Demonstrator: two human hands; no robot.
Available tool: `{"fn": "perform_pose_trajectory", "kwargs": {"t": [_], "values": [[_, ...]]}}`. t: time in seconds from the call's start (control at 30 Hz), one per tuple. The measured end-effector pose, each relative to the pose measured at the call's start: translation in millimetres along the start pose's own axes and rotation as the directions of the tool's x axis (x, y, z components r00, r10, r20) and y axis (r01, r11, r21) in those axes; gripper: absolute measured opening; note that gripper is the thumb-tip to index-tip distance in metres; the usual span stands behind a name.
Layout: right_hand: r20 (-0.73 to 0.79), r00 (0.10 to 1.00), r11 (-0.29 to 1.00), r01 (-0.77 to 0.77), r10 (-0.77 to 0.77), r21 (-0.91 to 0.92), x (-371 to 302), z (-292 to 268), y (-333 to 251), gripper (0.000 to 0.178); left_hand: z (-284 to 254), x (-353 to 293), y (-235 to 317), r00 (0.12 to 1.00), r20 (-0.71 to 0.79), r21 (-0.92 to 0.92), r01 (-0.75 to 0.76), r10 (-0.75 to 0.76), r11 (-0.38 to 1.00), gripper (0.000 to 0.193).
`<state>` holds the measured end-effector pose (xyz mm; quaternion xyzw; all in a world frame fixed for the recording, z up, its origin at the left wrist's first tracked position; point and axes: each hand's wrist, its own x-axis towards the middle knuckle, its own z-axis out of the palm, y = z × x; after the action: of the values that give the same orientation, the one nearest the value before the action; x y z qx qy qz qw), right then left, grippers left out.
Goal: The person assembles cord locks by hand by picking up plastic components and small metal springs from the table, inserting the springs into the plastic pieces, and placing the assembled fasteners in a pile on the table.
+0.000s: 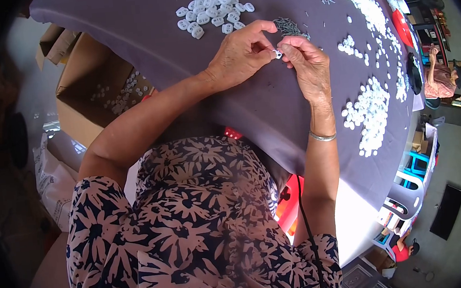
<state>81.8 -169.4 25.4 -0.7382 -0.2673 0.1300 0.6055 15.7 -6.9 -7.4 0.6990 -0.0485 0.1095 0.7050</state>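
My left hand [241,52] pinches a small white plastic piece with dark holes [277,54] between thumb and fingertips. Close against it, the fingertips of my right hand [308,63] are pressed together; what they hold, if anything, is too small to make out. Just beyond my fingers lies a heap of thin grey screws or pins [287,26]. A group of white rounded pieces with holes [210,11] rests on the dark tablecloth [270,94], past my left hand. To the right of my right hand spreads a pile of smaller white pieces [370,112].
More white pieces [361,6] run along the far right of the table, near red baskets [402,27]. An open cardboard box [85,85] with white pieces inside stands left of the table. Another person [438,79] is at the table's far right side.
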Motion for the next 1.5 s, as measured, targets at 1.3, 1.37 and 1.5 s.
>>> {"fn": "perform_pose_trajectory", "kwargs": {"t": [1.3, 1.37, 1.5], "values": [[0.032, 0.999, 0.933, 0.033, -0.023, -0.358, 0, 2, -2, 0.017, 1, 1, 2, 1.000, -0.019, 0.194, -0.016, 0.020, 0.981, 0.036], [0.021, 1.000, 0.949, 0.011, -0.005, -0.316, 0, -1, -9, 0.018, 2, 0, 3, 1.000, -0.009, 0.192, -0.007, 0.009, 0.981, 0.036], [-0.181, 0.980, 0.995, -0.096, 0.088, -0.037, 2, -23, -14, 0.027, 5, 2, 3, 0.999, 0.008, 0.147, -0.043, 0.042, 0.988, 0.035]]}}
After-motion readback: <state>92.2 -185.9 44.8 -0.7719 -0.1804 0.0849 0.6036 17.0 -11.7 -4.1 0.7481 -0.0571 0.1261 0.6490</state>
